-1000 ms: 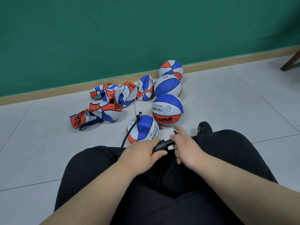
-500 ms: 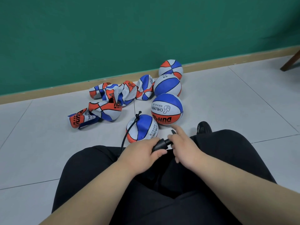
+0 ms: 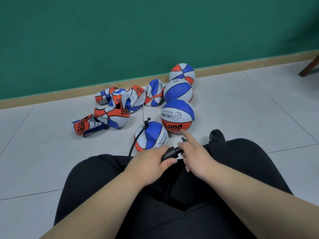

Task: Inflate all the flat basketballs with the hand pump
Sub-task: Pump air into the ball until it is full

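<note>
The pump (image 3: 170,153) is held low over the lap, and both hands are on it. Its barrel is wrapped by the left hand (image 3: 148,163), with fingers and thumb curled round the black body. The handle end is gripped by the right hand (image 3: 196,157), fingers curled about it, while the forefinger alone is stuck out straight toward the balls. Only a short black stretch of the pump is seen between the two hands; the rest is covered.

A thin black hose (image 3: 136,140) is led up from beneath the left hand to the top of the near ball (image 3: 151,135), which is set on the floor (image 3: 241,109) just ahead of the knees. Its lower edge is hidden by the left hand.

Three round balls (image 3: 177,91) are lined up beyond it on the right, running back to the green wall (image 3: 120,40), the nearest just beside the near ball. The flat balls (image 3: 119,107) are heaped crumpled to the left, close to the skirting. A black shoe (image 3: 216,136) is seen past the right knee.
</note>
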